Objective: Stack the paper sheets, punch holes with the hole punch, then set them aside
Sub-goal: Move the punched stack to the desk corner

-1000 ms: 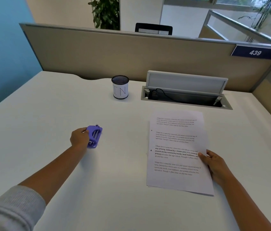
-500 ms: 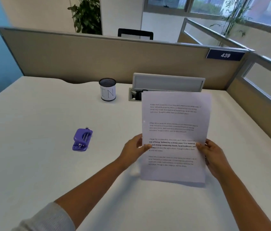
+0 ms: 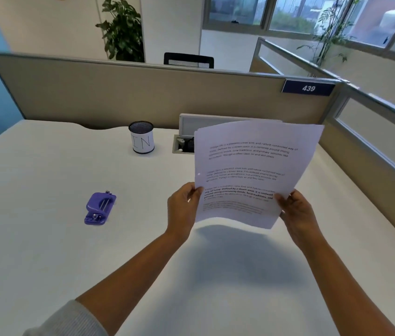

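White desk (image 3: 46, 238), mesh pen cup (image 3: 141, 137) marked "IN", open cable tray (image 3: 184, 141), beige partition (image 3: 143, 93), sign (image 3: 308, 88) reading 439, potted plant (image 3: 121, 30)

Bright daylight from the windows (image 3: 288, 18); soft shadows, wide-angle bending at edges.

Printed text on paper sheets (image 3: 252, 170) too blurred to read. Cable box (image 3: 184, 144) mostly hidden behind sheets. Fingers of both hands concealed behind paper. Sheet count unclear. Left sleeve (image 3: 70, 321) cropped by bottom edge.

Office; cubicle partition (image 3: 143, 93), numbered desk (image 3: 46, 251)
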{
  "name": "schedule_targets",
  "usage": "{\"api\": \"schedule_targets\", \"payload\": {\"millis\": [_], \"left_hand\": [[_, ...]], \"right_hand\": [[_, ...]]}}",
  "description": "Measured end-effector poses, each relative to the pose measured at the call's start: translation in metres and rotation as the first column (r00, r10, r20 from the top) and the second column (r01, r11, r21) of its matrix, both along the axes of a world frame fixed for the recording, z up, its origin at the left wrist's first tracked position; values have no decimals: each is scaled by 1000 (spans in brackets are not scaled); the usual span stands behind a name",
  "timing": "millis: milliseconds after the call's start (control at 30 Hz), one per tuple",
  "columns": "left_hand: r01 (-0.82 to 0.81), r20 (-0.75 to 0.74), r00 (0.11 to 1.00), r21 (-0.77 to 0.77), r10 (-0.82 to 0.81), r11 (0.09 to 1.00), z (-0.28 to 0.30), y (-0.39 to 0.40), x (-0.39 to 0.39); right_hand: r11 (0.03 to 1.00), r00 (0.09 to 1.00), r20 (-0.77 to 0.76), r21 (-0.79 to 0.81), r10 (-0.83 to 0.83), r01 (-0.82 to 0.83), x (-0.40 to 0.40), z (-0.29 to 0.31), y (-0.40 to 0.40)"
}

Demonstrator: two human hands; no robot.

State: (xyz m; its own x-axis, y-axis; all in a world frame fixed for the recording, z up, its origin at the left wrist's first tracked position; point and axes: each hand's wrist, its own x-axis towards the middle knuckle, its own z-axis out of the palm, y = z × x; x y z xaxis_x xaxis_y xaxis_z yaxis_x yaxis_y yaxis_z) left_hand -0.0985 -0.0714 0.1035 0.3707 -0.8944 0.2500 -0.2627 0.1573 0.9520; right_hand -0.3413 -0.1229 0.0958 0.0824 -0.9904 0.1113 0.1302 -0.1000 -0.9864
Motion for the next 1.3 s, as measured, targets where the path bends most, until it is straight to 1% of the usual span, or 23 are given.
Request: {"api": "schedule_targets", "payload": {"millis": [200, 367, 533, 667, 800, 933, 1100, 1200, 1300], "left_hand": [[-57, -61, 996, 62, 61, 996, -14, -2, -13], [-101, -50, 993, 96, 106, 990, -38, -4, -25], [-175, -23, 983, 182, 182, 968, -63, -3, -40], [-224, -11, 973, 202, 231, 953, -60, -9, -55], [-256, 13, 966, 223, 260, 941, -49, -26, -74], [-248, -10, 965, 275, 261, 929, -45, -48, -101], [-175, -59, 975, 379, 212, 909, -53, -80, -145], [-118, -84, 982, 412, 167, 904, -58, -102, -178], [-70, -11, 996, 433, 83, 899, -59, -121, -214]], "right_hand": [[998, 999, -32, 52, 28, -27, -8, -20, -9], [991, 991, -126, 126, 52, -36, -14, -47, -12], [979, 968, -225, 192, 113, -70, -14, -65, -14], [975, 968, -216, 203, 130, -86, -22, -60, -22], [976, 966, -238, 213, 101, -50, -45, -52, -35], [973, 953, -297, 228, 51, 19, -78, -45, -49], [972, 913, -409, 213, -7, 103, -129, -37, -70], [964, 891, -452, 210, -49, 160, -165, -34, -78], [948, 870, -481, 214, -107, 235, -200, -32, -85]]}}
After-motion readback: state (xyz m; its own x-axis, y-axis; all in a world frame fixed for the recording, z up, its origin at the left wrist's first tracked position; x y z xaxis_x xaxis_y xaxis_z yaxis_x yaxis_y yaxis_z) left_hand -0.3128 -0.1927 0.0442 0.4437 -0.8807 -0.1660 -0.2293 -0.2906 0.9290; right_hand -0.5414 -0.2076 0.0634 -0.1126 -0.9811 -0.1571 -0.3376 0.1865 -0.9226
